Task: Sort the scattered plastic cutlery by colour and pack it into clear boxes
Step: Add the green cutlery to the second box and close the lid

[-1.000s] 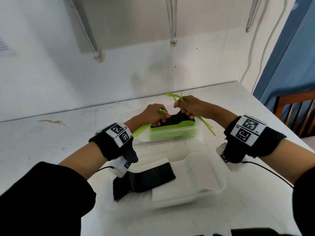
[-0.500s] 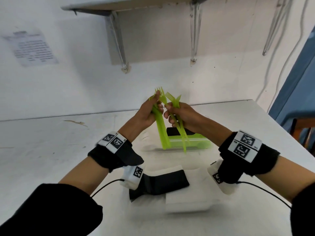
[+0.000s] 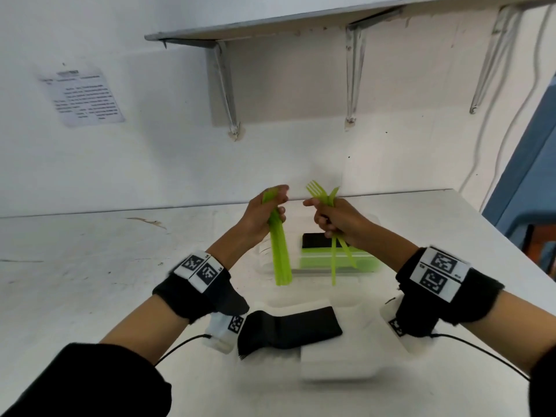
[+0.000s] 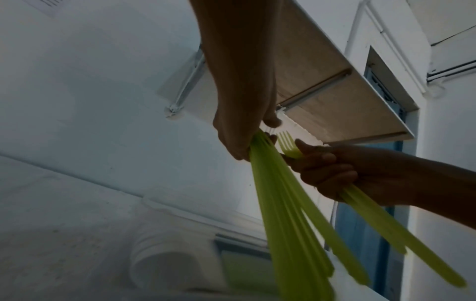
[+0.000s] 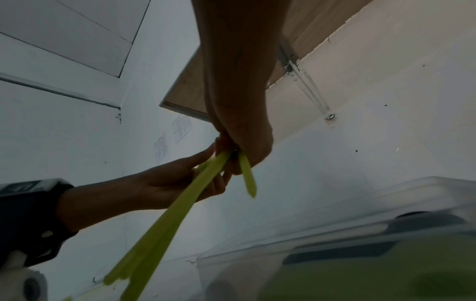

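A tight bundle of green cutlery [image 3: 278, 251] is gripped in the left hand [image 3: 261, 216], held up above the counter [image 3: 90, 266]. The fingers [image 3: 281, 212] are curled round the upper ends, and the handles hang straight down below them, pressed flat together. Just beside it, apart by a small gap, a looser lot of green forks [image 3: 326, 203] is held in the right hand [image 3: 337, 219]; its fingers [image 4: 332, 169] are wrapped round the necks, so that tines stand above them and the handles splay out below.

Below and beyond both hands, a clear box [image 3: 337, 261] with green pieces already laid in it rests on the counter. Nearer than the wrists, black cutlery [image 3: 288, 329] lies in a second clear box [image 3: 337, 371].

The pieces are judged to be very light, thin and springy, with smooth faces that would slide on one another; a loose hold would let them fan or slip. A firm grip across the flat handles, near mid-length, is judged best, with the tines left alone as the likeliest part to snap.
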Demonstrator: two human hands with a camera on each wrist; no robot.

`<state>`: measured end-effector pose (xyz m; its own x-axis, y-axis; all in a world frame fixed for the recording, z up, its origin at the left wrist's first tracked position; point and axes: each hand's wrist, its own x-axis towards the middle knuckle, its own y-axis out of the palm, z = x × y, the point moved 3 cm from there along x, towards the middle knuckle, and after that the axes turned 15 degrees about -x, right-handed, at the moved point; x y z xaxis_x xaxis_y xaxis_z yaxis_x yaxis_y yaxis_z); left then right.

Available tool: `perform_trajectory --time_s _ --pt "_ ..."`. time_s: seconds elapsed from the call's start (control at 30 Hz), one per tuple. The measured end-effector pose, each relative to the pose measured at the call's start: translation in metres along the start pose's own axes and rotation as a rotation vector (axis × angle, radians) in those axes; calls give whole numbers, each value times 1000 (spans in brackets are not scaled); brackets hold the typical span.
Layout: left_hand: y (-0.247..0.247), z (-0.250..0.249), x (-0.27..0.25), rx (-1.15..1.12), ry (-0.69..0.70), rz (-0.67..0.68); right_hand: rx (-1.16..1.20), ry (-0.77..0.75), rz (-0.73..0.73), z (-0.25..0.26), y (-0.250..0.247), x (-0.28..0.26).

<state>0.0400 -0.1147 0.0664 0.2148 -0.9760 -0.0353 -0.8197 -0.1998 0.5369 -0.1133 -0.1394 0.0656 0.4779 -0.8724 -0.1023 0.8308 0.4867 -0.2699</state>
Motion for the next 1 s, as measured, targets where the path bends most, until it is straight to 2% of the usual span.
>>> perform_trajectory --time_s 0.07,0.13,0.27,0.33,0.43,0.5,0.63,0.7,0.8,0.9,1.0 --pt "7 8 -6 127 -22 69 14 -26 139 3 8 -2" --pt "13 12 -9 158 -25 112 28 -51 238 5 15 -7" --pt "12 11 -10 206 -25 96 16 -26 281 5 22 -13" --pt "10 12 -10 222 -19 65 -55 -1 199 2 22 -12" --pt "6 8 -10 248 13 -3 -177 -39 -113 1 11 -3" --pt "4 5 -9 181 14 -51 -182 -88 -275 3 1 1" --pt "0 3 -9 61 15 -78 -203 -154 -371 14 -11 -1" --pt "-1 5 -9 83 9 -54 -264 -153 -341 19 -12 -4" --pt "1 5 -9 155 27 0 -493 -58 -144 19 -4 -8" --pt "4 7 -10 142 27 4 -386 -28 1 15 10 -14" --pt "7 9 -13 123 24 -11 -268 -66 -34 17 16 -18"
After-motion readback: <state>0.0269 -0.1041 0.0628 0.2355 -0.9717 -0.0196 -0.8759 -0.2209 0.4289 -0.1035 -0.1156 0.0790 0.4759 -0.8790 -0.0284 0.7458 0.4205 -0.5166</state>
